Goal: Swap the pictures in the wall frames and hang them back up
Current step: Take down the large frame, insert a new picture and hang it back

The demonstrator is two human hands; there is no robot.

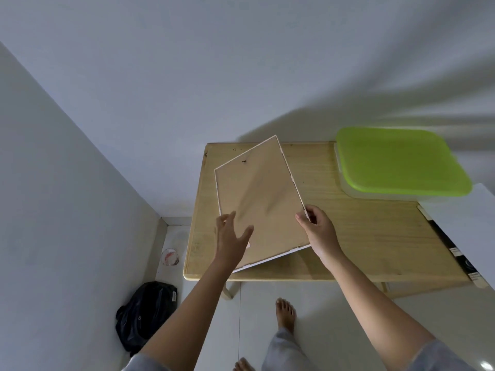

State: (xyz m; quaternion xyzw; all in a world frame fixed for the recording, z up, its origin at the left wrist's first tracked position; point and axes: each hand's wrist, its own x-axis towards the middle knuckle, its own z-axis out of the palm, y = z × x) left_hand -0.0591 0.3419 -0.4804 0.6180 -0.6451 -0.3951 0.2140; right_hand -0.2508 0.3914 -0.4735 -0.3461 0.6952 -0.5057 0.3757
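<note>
Starting at the left, a black bag [146, 314] lies on the floor by the wall, with a small round object [170, 257] beyond it that I cannot identify. Next comes my left hand [231, 236], its fingers straight and spread, laid flat on the lower left part of the frame [262, 194] and holding nothing. The frame is off the wall and held back-side up, tilted just above the tabletop [361, 236], with its near edge lifted clear of the wood. The brown backing board is still seated in the white rim, and a small hanger [244, 161] shows near the far edge. My right hand [318, 231] pinches the frame's right edge between thumb and fingers and carries its weight. Further right, a container with a green lid [399, 162] sits at the back of the tabletop, and a flat white board [463, 218] with a dark edge lies at the far right, which may be the second frame, though I cannot tell. I judge the task is early: the backing is not yet out, no picture is visible, and rehanging remains.
</note>
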